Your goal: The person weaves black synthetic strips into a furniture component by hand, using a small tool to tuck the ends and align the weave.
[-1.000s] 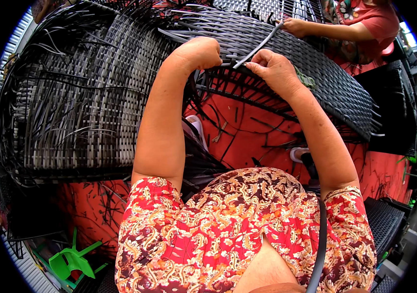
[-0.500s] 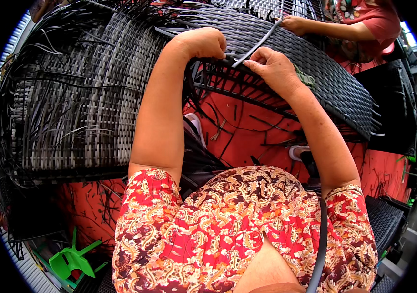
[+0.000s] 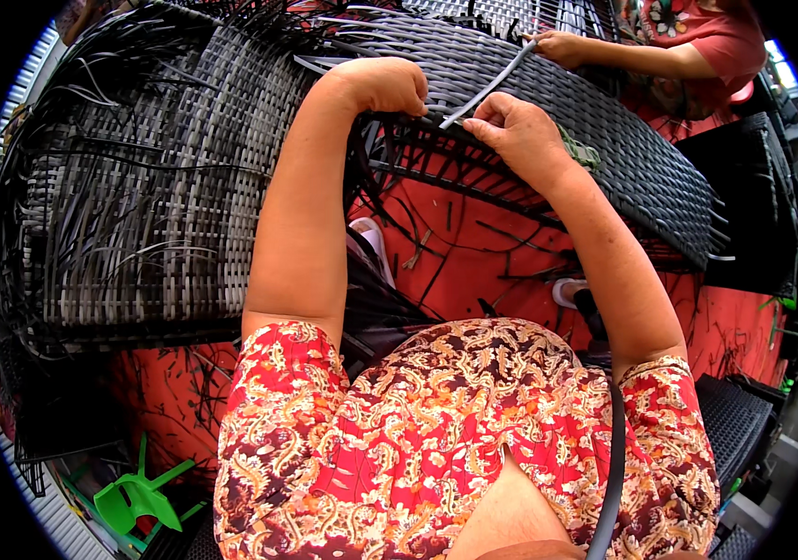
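Note:
A woven panel of dark grey plastic wicker (image 3: 595, 117) stretches in front of me, with open dark ribs along its near edge. At that edge my left hand (image 3: 385, 86) is closed, its fingertips bent down and what they hold hidden. My right hand (image 3: 522, 135) pinches thumb against forefinger at the lower end of a light grey flat weaving strip (image 3: 487, 89). The strip slants across the panel up to another person's hand (image 3: 557, 47) at the far right, whose fingers are at its upper end.
At left stands a large woven wicker piece (image 3: 156, 187) with many loose strand ends. Strip scraps litter the red floor (image 3: 455, 252). A green plastic chair (image 3: 142, 499) lies at lower left; a dark box-like piece (image 3: 744, 205) stands at right.
Both hands have shifted only slightly, the left a little to the left. The strip's lower end has moved slightly left, and the other person's hand has edged left with its upper end.

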{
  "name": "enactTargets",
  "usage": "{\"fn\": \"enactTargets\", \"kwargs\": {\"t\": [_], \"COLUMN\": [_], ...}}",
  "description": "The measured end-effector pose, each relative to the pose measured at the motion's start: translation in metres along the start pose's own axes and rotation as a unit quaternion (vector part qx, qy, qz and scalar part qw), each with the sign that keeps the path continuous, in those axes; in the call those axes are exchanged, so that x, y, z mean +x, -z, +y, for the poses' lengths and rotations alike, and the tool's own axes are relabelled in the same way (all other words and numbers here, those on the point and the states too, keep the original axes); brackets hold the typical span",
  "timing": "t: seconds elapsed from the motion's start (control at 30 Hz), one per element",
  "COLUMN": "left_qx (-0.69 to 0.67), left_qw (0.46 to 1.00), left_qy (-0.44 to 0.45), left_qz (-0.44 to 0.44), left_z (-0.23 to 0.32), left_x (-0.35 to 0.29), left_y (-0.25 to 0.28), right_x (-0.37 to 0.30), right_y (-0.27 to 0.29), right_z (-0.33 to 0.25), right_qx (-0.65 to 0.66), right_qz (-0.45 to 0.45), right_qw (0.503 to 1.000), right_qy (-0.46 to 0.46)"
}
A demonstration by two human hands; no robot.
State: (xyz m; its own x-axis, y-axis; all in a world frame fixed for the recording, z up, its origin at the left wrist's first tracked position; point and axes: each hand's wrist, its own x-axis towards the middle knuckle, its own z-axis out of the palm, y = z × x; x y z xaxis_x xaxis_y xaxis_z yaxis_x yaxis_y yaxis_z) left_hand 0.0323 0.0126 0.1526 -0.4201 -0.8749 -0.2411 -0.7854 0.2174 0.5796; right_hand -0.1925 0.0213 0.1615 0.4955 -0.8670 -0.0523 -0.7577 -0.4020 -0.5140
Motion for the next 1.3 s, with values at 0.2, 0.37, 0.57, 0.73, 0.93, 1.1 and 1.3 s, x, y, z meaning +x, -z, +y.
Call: {"fn": "enactTargets", "kwargs": {"t": [0.2,0.37,0.57,0.73,0.93,1.1,1.3], "left_qx": [0.138,-0.013,-0.102,-0.024,-0.060,-0.155,-0.230], "left_qw": [0.989,0.996,0.991,0.990,0.978,0.969,0.955], "left_qy": [-0.030,-0.031,-0.010,0.014,0.011,0.050,0.060], "left_qz": [0.053,0.083,0.086,0.135,0.199,0.185,0.175], "left_z": [0.011,0.000,-0.006,0.005,0.002,-0.002,-0.009], "left_x": [0.003,-0.003,-0.005,-0.012,-0.018,-0.011,0.001], "left_y": [-0.011,-0.018,-0.018,-0.020,-0.028,-0.029,-0.030], "right_x": [0.010,0.021,0.030,0.029,0.023,0.017,0.014], "right_y": [0.005,0.024,0.017,0.001,-0.002,-0.003,0.000], "right_z": [-0.005,-0.018,-0.004,0.020,0.020,0.013,0.007], "right_qx": [-0.061,-0.150,-0.103,0.036,0.043,0.040,0.021], "right_qz": [-0.015,-0.051,-0.051,-0.049,-0.025,0.006,-0.002], "right_qw": [0.998,0.986,0.992,0.997,0.998,0.997,0.999], "right_qy": [0.019,0.046,0.057,0.038,0.037,0.061,0.047]}}
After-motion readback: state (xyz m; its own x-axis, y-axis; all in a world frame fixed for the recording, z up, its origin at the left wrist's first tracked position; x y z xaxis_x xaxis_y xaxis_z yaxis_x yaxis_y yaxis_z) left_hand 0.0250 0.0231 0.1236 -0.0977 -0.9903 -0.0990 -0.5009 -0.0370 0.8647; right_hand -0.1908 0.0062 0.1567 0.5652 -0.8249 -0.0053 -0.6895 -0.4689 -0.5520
